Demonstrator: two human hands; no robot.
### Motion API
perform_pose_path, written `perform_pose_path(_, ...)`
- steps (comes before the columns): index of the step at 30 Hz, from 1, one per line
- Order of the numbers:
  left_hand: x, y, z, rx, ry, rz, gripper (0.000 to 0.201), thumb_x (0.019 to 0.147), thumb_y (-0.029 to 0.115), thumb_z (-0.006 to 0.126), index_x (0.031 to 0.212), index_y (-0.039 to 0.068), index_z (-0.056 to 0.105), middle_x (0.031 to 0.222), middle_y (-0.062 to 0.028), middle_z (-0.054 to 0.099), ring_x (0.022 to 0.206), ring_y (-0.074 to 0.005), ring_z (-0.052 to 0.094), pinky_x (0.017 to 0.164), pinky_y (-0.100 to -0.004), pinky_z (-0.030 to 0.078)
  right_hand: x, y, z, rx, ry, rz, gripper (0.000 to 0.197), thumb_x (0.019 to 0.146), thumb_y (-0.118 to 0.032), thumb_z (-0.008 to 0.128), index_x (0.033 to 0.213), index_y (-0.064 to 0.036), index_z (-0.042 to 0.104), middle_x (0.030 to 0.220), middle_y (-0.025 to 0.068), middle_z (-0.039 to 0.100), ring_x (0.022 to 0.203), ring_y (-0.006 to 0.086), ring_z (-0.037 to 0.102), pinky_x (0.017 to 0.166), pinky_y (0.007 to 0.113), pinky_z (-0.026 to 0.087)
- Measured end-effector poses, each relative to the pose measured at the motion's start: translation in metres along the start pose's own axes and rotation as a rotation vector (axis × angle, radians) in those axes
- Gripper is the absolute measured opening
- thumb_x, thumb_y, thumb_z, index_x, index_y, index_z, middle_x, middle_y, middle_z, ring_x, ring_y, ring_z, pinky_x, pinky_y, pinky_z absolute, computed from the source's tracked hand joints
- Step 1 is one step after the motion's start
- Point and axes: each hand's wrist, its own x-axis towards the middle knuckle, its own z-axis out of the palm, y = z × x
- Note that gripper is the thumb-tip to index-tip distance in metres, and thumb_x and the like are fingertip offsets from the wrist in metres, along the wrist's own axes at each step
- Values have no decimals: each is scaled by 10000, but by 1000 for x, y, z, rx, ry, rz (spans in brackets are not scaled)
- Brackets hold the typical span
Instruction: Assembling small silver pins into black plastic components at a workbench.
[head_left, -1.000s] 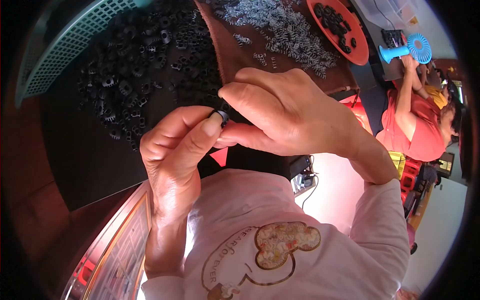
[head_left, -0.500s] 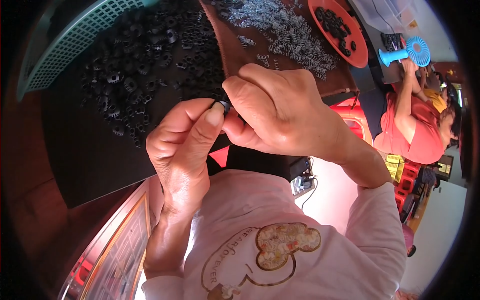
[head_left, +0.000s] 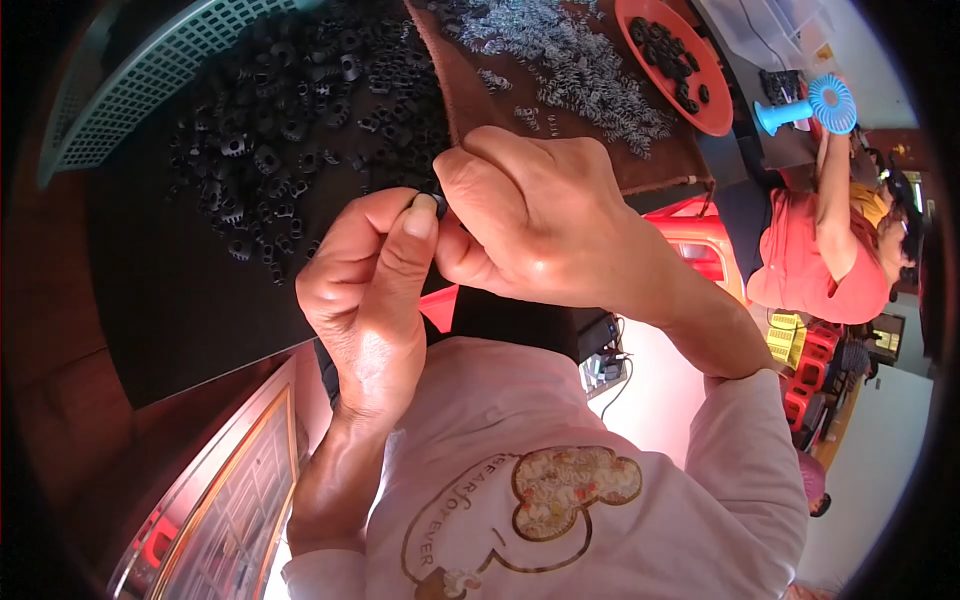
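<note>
Close in front of my body, a small black plastic piece [head_left: 439,205], like part of a cord lock, is pinched between the thumb and bent fingers of my left hand [head_left: 372,275]. My right hand [head_left: 535,215] presses against it from the right, its fingers curled and closed on the piece's other side; they hide most of it. Beyond my left hand, a pile of black plastic pieces [head_left: 265,160] with holes spreads over the black tabletop [head_left: 190,330]. Past my right hand, many small metal springs [head_left: 570,75] lie on a brown cloth [head_left: 500,105].
A teal perforated basket [head_left: 130,95] leans at the far left. An orange-red plate [head_left: 712,110] with black parts sits at the far right. Farther right, a person in a red shirt [head_left: 815,260] holds a blue fan [head_left: 830,104]. A red plastic stool [head_left: 700,235] stands beyond my right forearm.
Both hands have shifted slightly left and toward the far side with the black piece between them. The other person's arm and the fan have moved a little.
</note>
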Motion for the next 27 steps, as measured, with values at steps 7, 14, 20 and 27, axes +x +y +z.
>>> perform_pose_path(7, -1, 5, -2, -109, -74, -50, 176, 971, 114, 585, 1013, -45, 650, 887, -67, 683, 799, -113, 634, 786, -255, 519, 4, 11, -22, 447, -174, 145, 180, 808, -141, 673, 860, -9, 561, 724, 94, 582, 605, 269, 602, 462, 368, 447)
perform_pose_path(14, 2, 6, -8, -147, -142, -129, 214, 982, 151, 570, 1070, -38, 619, 903, -106, 691, 778, -150, 661, 765, -273, 530, 7, 17, -28, 985, -291, 562, 184, 917, -122, 623, 791, 11, 602, 571, -8, 534, 524, 27, 421, 465, 230, 337)
perform_pose_path(20, 3, 7, -10, -148, -146, -158, 212, 986, 168, 567, 1051, -27, 619, 894, -92, 683, 734, -129, 636, 734, -261, 519, 13, 18, -29, 1020, -335, 640, 184, 921, -121, 616, 796, 14, 617, 582, -11, 534, 530, 32, 437, 467, 236, 342)
perform_pose_path(27, 5, 8, -11, -106, -157, -153, 197, 987, 171, 569, 1012, -17, 619, 863, -66, 666, 678, -89, 581, 667, -222, 473, 23, 22, -40, 919, -453, 523, 177, 906, -99, 598, 788, 33, 593, 623, 101, 587, 516, 159, 514, 490, 301, 400)
